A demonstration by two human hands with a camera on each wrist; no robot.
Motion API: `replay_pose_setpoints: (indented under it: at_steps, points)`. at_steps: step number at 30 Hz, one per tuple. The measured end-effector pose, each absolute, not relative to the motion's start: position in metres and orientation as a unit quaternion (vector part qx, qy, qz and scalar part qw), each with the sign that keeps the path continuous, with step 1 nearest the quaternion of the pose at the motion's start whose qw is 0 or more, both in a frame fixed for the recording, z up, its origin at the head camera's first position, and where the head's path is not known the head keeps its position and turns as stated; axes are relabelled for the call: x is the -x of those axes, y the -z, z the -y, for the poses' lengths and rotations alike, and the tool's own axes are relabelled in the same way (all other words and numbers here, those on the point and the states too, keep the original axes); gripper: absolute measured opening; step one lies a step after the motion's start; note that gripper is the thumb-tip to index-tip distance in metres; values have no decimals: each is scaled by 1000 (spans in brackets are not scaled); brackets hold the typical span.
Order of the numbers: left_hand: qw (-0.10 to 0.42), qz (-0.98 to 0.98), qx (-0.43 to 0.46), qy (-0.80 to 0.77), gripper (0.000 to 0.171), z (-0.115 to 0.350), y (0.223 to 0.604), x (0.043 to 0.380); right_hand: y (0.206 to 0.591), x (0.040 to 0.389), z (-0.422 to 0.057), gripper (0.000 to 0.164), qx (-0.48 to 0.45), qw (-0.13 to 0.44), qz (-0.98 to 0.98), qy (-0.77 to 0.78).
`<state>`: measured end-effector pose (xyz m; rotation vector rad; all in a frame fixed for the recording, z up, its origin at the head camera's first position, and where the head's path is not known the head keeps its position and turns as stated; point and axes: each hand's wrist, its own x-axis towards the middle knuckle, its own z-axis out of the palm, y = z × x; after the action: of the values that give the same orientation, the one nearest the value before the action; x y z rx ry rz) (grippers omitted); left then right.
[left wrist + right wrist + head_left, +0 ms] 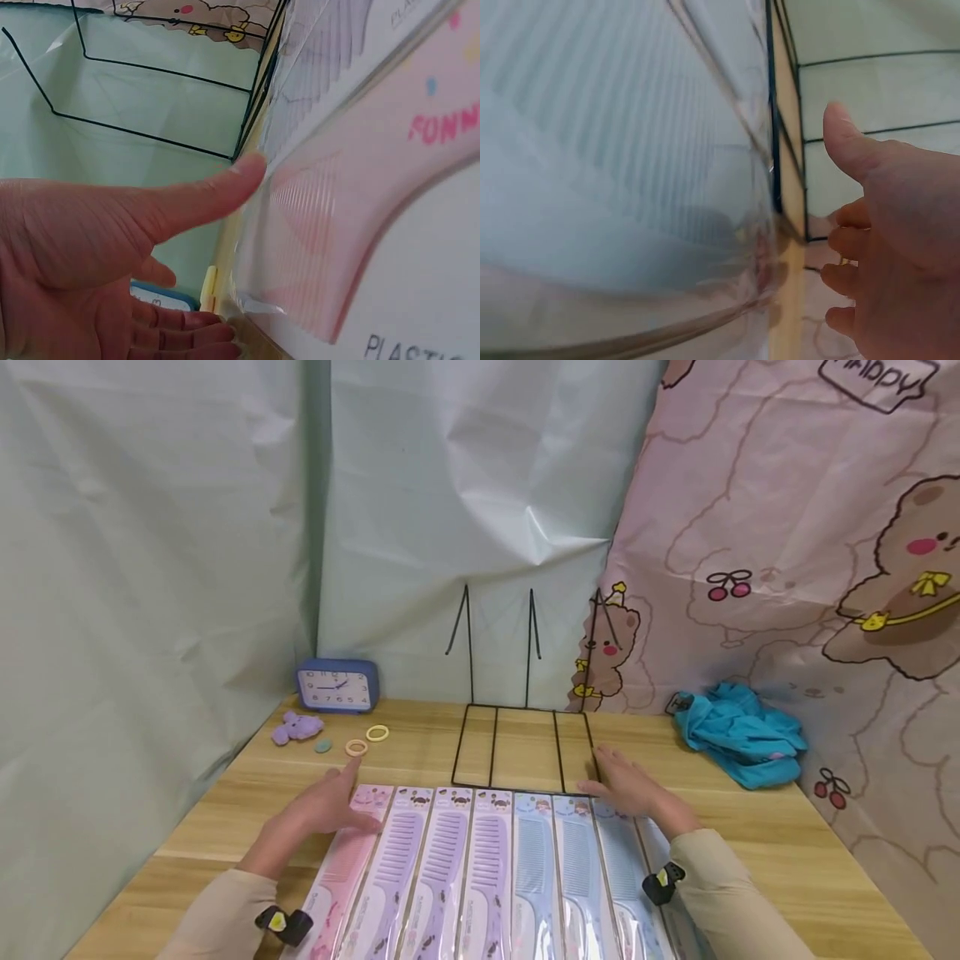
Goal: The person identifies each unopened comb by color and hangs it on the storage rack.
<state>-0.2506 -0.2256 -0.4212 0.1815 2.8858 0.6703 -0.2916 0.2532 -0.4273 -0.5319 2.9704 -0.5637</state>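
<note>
Packaged combs lie side by side in a row on the wooden table: a pink comb (348, 864) at the left, three purple combs (444, 856) in the middle, several blue combs (532, 860) at the right. My left hand (326, 803) is at the pink comb's upper end, fingers extended, thumb spread over the clear packaging. In the left wrist view the thumb tip meets or overlaps its edge; contact is unclear. My right hand (630, 787) hovers by the blue combs' upper ends, near the black wire rack's (493, 747) right side, fingers relaxed and holding nothing.
The rack's upright hooks rise behind the combs. At the back left stand a blue clock (337, 685), a purple scrunchie-like item (297, 727), a small green disc (322, 747) and two rings (377, 733). Crumpled teal fabric (738, 735) lies at the right, against the curtain.
</note>
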Motion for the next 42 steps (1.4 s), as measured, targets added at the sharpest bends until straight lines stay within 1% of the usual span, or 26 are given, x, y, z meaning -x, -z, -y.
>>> replay_pose_setpoints:
  at_steps: [8, 13, 20, 28, 36, 42]
  points:
    - [89, -970, -60, -219, 130, 227, 424, 252, 439, 302, -259, 79, 152, 72, -963, 211]
    - [93, -970, -59, -216, 130, 224, 423, 250, 440, 301, -258, 78, 159, 74, -961, 215]
    - [93, -972, -56, -210, 130, 225, 424, 252, 436, 301, -255, 69, 182, 74, -959, 207]
    - [98, -972, -46, -209, 129, 223, 423, 251, 439, 302, -256, 74, 168, 84, -959, 211]
    - [99, -971, -42, -213, 118, 224, 421, 251, 436, 304, -258, 82, 166, 103, -956, 220]
    - [96, -974, -38, -200, 111, 225, 419, 252, 435, 304, -259, 82, 165, 108, -955, 223]
